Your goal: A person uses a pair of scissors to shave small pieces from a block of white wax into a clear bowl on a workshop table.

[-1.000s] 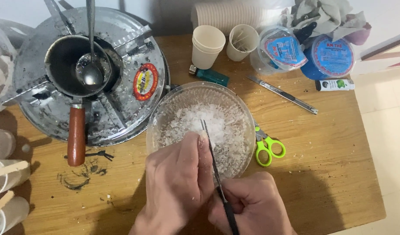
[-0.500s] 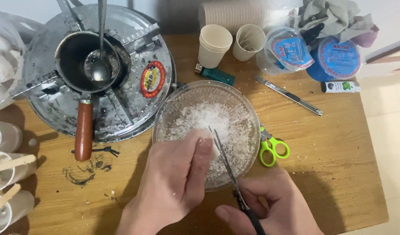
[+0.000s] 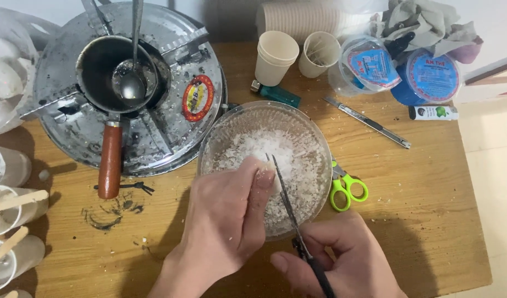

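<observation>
Left hand (image 3: 226, 215) is pinching a white lump (image 3: 264, 165) over the bowl (image 3: 319, 143); right hand (image 3: 341, 265), at 5 o'clock, is gripping a blade (image 3: 283, 198) against it.

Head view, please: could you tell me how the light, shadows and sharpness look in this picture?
Head view: soft, even light; the left hand and right hand cast faint shadows on the wooden table; mild glare on the metal stove top and ladle; the glass bowl and blade are sharp; the top-right floor is overexposed.

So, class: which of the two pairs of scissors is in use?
The black-handled scissors in the right hand, over the bowl; the green-handled scissors lie untouched.
</observation>
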